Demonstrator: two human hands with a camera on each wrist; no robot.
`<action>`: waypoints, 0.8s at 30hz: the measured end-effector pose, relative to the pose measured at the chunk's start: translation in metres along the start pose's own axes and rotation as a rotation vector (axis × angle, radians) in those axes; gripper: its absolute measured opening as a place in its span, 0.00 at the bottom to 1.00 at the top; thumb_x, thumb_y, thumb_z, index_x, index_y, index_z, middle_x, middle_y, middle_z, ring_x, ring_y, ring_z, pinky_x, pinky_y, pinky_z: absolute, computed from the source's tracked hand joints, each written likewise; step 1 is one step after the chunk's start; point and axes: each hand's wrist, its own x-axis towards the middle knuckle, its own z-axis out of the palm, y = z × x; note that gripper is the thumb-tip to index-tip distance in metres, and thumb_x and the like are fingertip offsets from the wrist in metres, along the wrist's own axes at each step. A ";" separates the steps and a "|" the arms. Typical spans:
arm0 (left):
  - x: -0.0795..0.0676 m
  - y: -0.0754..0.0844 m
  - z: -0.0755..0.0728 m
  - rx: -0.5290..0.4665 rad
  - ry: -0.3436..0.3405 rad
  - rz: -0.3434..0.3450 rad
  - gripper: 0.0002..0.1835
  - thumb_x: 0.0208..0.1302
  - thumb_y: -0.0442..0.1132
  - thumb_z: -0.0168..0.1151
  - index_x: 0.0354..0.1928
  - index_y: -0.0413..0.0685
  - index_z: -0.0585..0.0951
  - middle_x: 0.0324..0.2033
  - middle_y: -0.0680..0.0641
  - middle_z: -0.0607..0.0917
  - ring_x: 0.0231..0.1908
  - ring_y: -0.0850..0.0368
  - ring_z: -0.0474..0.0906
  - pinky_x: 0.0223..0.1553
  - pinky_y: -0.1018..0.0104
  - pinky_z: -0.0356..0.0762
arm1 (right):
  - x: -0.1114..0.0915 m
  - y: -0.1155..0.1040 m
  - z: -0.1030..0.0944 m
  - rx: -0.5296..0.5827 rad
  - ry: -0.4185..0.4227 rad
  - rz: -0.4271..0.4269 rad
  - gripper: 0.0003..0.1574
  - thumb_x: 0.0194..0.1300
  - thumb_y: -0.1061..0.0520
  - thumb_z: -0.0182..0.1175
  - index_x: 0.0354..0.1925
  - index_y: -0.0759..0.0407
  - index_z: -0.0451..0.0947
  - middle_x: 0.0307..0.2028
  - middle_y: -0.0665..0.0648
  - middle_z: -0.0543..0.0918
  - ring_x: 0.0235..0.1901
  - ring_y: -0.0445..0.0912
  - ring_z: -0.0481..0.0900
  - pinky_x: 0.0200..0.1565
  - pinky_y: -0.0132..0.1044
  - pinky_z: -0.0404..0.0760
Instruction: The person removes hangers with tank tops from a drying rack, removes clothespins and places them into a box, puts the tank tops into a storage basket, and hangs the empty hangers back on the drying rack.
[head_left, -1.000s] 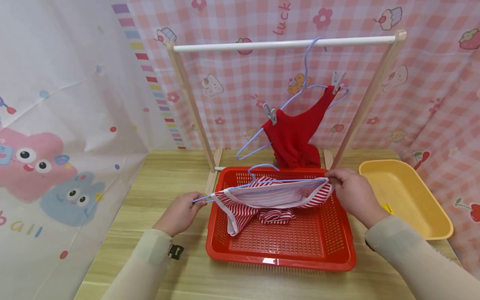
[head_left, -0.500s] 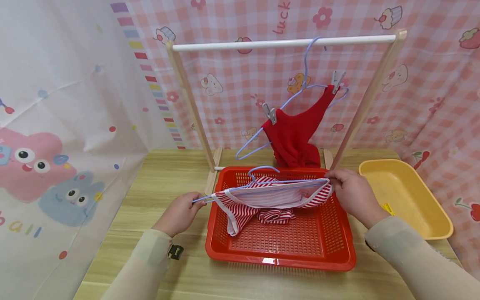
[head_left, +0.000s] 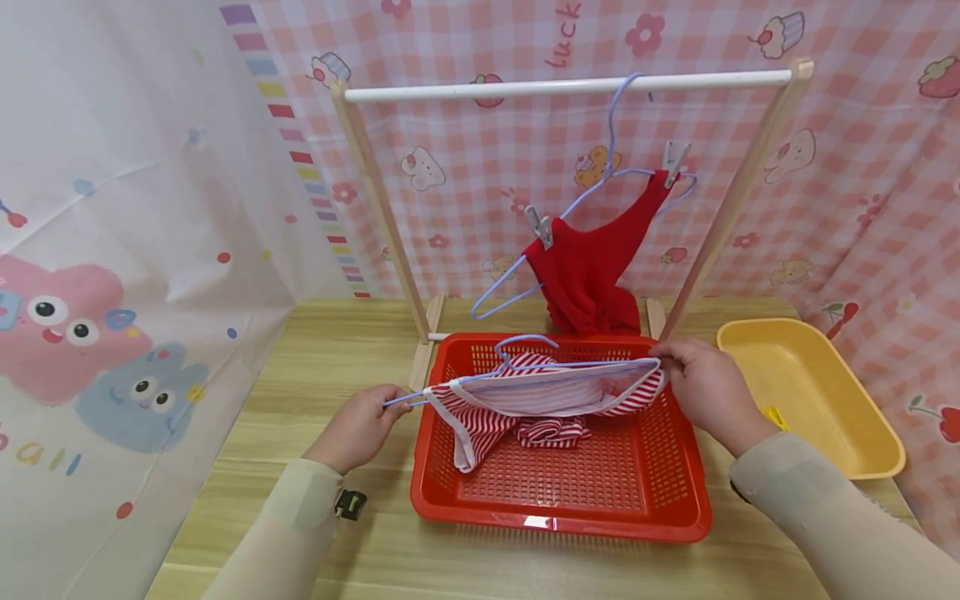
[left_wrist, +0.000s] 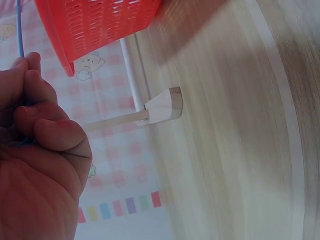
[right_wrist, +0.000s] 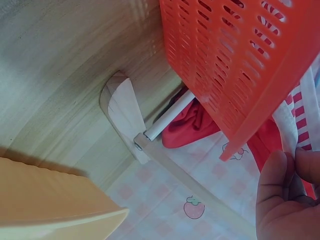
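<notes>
A red-and-white striped garment [head_left: 480, 425] with white trim lies over the red basket [head_left: 555, 525], a light-blue hanger [head_left: 525, 337] running through its upper edge. At the hanger's left end, my left hand [head_left: 362, 427] grips the blue wire; its curled fingers show in the left wrist view. My right hand [head_left: 712, 392] pinches the garment's white-trimmed edge at the right end, between thumb and fingertips in the right wrist view [right_wrist: 290, 192]. Whether it also grips the hanger there is hidden. Part of the garment sits bunched inside the basket.
Behind the basket stands a wooden rack with a white rail [head_left: 480, 92]. A red garment [head_left: 592, 258] hangs there from another blue hanger, held by two grey clothespins [head_left: 540, 227]. To the right is a yellow tray [head_left: 810, 392] with a small yellow item [head_left: 776, 417] inside.
</notes>
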 end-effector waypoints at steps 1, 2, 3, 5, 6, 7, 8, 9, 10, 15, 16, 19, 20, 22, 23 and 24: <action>0.000 0.000 0.000 0.000 0.000 0.000 0.08 0.78 0.40 0.59 0.39 0.47 0.82 0.27 0.52 0.75 0.30 0.57 0.70 0.35 0.61 0.70 | 0.000 0.000 0.000 0.001 -0.002 0.001 0.15 0.76 0.64 0.57 0.56 0.63 0.85 0.58 0.71 0.84 0.60 0.68 0.79 0.64 0.69 0.75; 0.000 0.000 0.000 0.000 0.000 -0.001 0.08 0.78 0.40 0.59 0.38 0.47 0.82 0.27 0.52 0.75 0.29 0.57 0.70 0.34 0.61 0.70 | 0.000 0.000 0.000 0.001 -0.004 0.003 0.15 0.76 0.64 0.57 0.56 0.63 0.85 0.58 0.71 0.84 0.60 0.68 0.79 0.64 0.69 0.75; 0.000 -0.001 0.000 0.000 0.000 -0.002 0.08 0.78 0.40 0.59 0.38 0.47 0.82 0.27 0.52 0.75 0.29 0.57 0.69 0.34 0.62 0.69 | 0.000 0.000 0.000 0.001 -0.004 0.003 0.15 0.76 0.64 0.57 0.55 0.63 0.85 0.58 0.71 0.84 0.60 0.68 0.79 0.64 0.69 0.75; 0.000 -0.001 0.000 -0.002 0.002 -0.004 0.08 0.78 0.40 0.60 0.38 0.48 0.82 0.27 0.52 0.75 0.29 0.57 0.69 0.34 0.62 0.69 | 0.000 0.001 0.000 0.000 -0.005 0.003 0.15 0.75 0.64 0.57 0.55 0.63 0.85 0.58 0.71 0.84 0.60 0.68 0.79 0.63 0.69 0.76; 0.000 -0.001 0.000 -0.004 0.003 -0.006 0.08 0.78 0.40 0.60 0.38 0.48 0.82 0.27 0.52 0.75 0.29 0.57 0.70 0.35 0.62 0.70 | 0.000 0.001 0.001 0.000 -0.005 0.004 0.15 0.75 0.64 0.57 0.54 0.63 0.85 0.57 0.71 0.84 0.60 0.68 0.79 0.63 0.68 0.76; 0.000 -0.001 0.000 -0.008 0.003 -0.009 0.08 0.78 0.40 0.60 0.38 0.48 0.82 0.27 0.52 0.75 0.30 0.56 0.70 0.35 0.61 0.70 | 0.000 0.001 0.001 -0.002 -0.003 0.002 0.15 0.75 0.65 0.57 0.54 0.63 0.85 0.57 0.71 0.84 0.59 0.68 0.79 0.63 0.68 0.76; 0.000 -0.001 0.000 -0.011 0.003 -0.011 0.07 0.78 0.40 0.60 0.38 0.47 0.82 0.27 0.52 0.76 0.30 0.56 0.70 0.35 0.61 0.70 | 0.000 0.002 0.001 -0.003 -0.003 0.003 0.15 0.75 0.65 0.57 0.54 0.63 0.85 0.57 0.71 0.84 0.59 0.68 0.79 0.63 0.68 0.76; 0.000 -0.001 0.000 -0.015 0.003 -0.012 0.07 0.78 0.40 0.60 0.39 0.47 0.83 0.27 0.52 0.76 0.30 0.56 0.71 0.36 0.61 0.71 | 0.000 0.002 0.001 -0.004 -0.003 0.003 0.15 0.75 0.65 0.56 0.54 0.63 0.85 0.57 0.70 0.84 0.59 0.68 0.79 0.63 0.68 0.76; 0.000 0.000 0.000 -0.018 0.002 -0.013 0.07 0.78 0.40 0.60 0.39 0.47 0.83 0.28 0.52 0.76 0.31 0.56 0.71 0.36 0.61 0.71 | 0.000 0.002 0.001 -0.002 -0.006 0.007 0.15 0.75 0.65 0.56 0.55 0.63 0.85 0.57 0.70 0.84 0.59 0.68 0.79 0.63 0.68 0.76; 0.000 0.000 0.000 -0.016 0.000 -0.008 0.07 0.78 0.40 0.60 0.42 0.46 0.84 0.30 0.48 0.80 0.32 0.56 0.72 0.37 0.61 0.72 | 0.001 0.002 0.001 0.004 -0.017 0.016 0.17 0.75 0.66 0.56 0.57 0.63 0.84 0.57 0.70 0.84 0.59 0.67 0.79 0.63 0.68 0.76; 0.000 0.000 0.000 -0.014 -0.001 -0.007 0.07 0.78 0.40 0.60 0.43 0.46 0.84 0.31 0.47 0.81 0.32 0.56 0.72 0.38 0.61 0.72 | 0.001 0.002 0.001 0.006 -0.019 0.018 0.17 0.75 0.66 0.55 0.57 0.63 0.84 0.57 0.70 0.84 0.59 0.67 0.79 0.64 0.68 0.76; 0.001 0.001 0.000 -0.010 -0.002 -0.012 0.08 0.78 0.40 0.59 0.43 0.46 0.84 0.32 0.47 0.82 0.33 0.56 0.73 0.38 0.60 0.73 | 0.001 0.002 0.001 0.007 -0.019 0.020 0.18 0.75 0.66 0.55 0.57 0.64 0.84 0.57 0.70 0.83 0.59 0.68 0.79 0.64 0.68 0.76; 0.001 0.001 0.000 -0.012 -0.005 -0.015 0.08 0.78 0.40 0.59 0.43 0.46 0.85 0.32 0.47 0.82 0.33 0.56 0.73 0.38 0.60 0.73 | 0.001 0.002 0.001 0.006 -0.016 0.017 0.18 0.75 0.66 0.54 0.57 0.64 0.84 0.57 0.70 0.84 0.59 0.67 0.79 0.63 0.68 0.76; 0.000 0.002 0.000 -0.019 -0.009 -0.028 0.08 0.79 0.41 0.59 0.44 0.46 0.85 0.33 0.49 0.82 0.33 0.56 0.74 0.39 0.60 0.74 | 0.000 0.002 0.001 0.001 -0.007 0.009 0.18 0.75 0.66 0.54 0.56 0.64 0.84 0.56 0.70 0.84 0.58 0.67 0.79 0.63 0.68 0.76; 0.000 0.002 0.000 -0.022 -0.013 -0.035 0.08 0.79 0.41 0.59 0.44 0.46 0.85 0.33 0.49 0.83 0.34 0.56 0.74 0.39 0.60 0.74 | 0.000 0.002 0.001 -0.001 -0.003 0.005 0.18 0.75 0.66 0.54 0.56 0.64 0.84 0.56 0.71 0.84 0.58 0.67 0.79 0.63 0.68 0.76; 0.000 0.003 0.000 -0.024 -0.016 -0.041 0.09 0.79 0.41 0.59 0.45 0.46 0.85 0.33 0.50 0.83 0.34 0.56 0.74 0.39 0.60 0.74 | 0.000 0.002 0.001 -0.003 0.001 0.001 0.18 0.75 0.66 0.53 0.56 0.65 0.84 0.56 0.71 0.84 0.58 0.67 0.80 0.63 0.68 0.76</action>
